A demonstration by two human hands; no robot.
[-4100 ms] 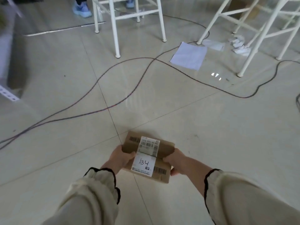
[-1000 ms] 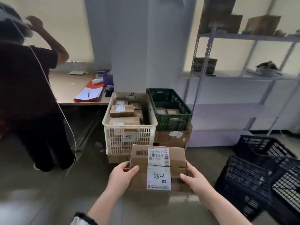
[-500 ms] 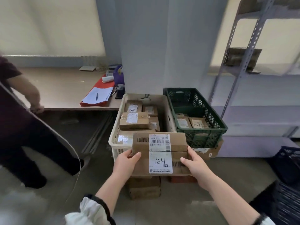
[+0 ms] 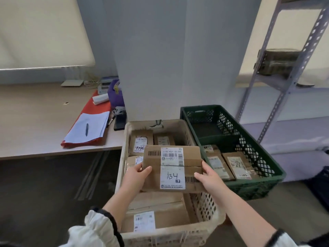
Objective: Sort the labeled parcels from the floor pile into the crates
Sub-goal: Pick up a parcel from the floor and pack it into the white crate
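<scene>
**Change.** Half a second back, the parcel (image 4: pixel 172 168) is held at the near rim of the white crate (image 4: pixel 204 207). It now hangs over the crate's middle, above the parcels already stacked inside. It is not yet set down.

**Meaning.** The carry appears complete, and lowering and release remain. The green crate (image 4: pixel 258 186), just beside at 3 o'clock, seems not to be the target.

**Hands.** The left hand (image 4: pixel 136 177) grips the parcel's 9 o'clock edge and the right hand (image 4: pixel 209 177) grips its 3 o'clock edge. Both thumbs lie over the top face, and the fingers underneath are hidden.

**Condition of parcel.** It is a flat brown cardboard box, held roughly level with the label up. A white shipping label (image 4: pixel 172 177) crosses the centre seam, with barcodes above and handwritten "A34" below. No crushing or tears are visible.
</scene>
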